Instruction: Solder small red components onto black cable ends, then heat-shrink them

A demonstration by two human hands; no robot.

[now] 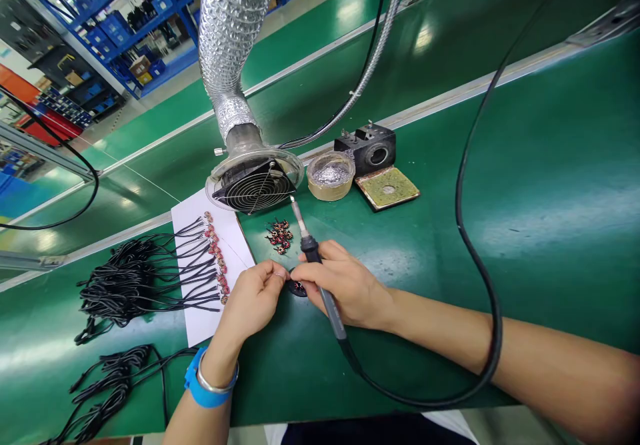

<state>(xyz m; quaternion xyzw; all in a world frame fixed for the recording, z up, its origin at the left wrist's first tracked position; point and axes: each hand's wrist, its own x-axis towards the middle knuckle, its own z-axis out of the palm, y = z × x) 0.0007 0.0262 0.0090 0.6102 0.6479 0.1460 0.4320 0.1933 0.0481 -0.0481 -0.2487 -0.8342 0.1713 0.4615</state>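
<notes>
Nearby, a fan (257, 190) crowds the soldering iron (311, 248).

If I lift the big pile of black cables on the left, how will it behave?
The cables will probably sag and flop, as they lie in loose bends. They may snag one another where they overlap. Lifting could drag the small reddish parts on the white paper, since cable ends lead to them.

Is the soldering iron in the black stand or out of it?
Out: the right hand grips the soldering iron, its tip near the fume extractor, and the black stand sits apart from it.
</notes>
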